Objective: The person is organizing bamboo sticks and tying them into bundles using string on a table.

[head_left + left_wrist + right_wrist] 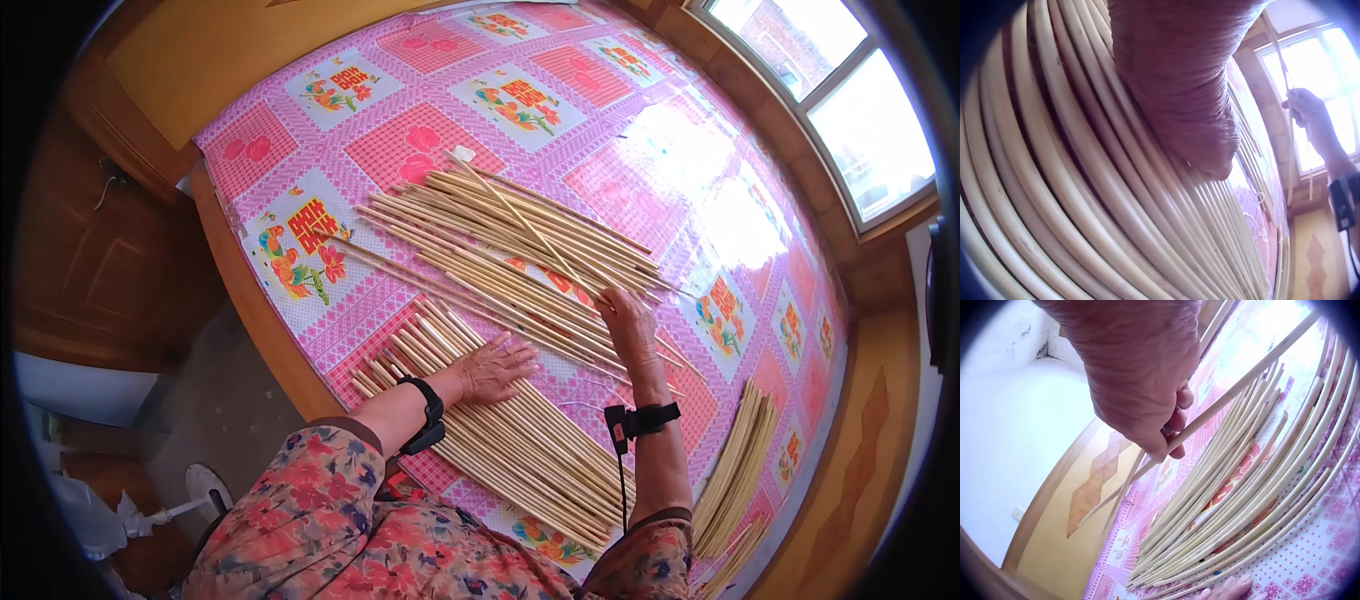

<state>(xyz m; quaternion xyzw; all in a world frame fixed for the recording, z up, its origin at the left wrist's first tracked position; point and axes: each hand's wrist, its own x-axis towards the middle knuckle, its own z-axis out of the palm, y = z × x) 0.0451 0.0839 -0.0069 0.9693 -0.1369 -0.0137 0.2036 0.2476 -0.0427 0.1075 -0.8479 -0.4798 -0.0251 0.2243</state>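
Note:
In the head view the left hand (492, 370) lies flat, fingers spread, on a row of pale sticks (530, 440) set side by side. The left wrist view shows that hand (1179, 81) resting over the sticks (1085, 162). The right hand (630, 325) pinches one thin stick (515, 215) raised at a slant above a looser pile (500, 270). In the right wrist view the thumb and fingers of the right hand (1147, 387) are round the held stick (1229, 394), with the loose pile (1235, 500) below.
A pink patterned cloth (420, 50) covers the large surface. Another bundle of sticks (738, 470) lies at the right, near the surface's edge. White string (590, 405) lies between the two groups of sticks. A bright window (850, 130) is at the upper right.

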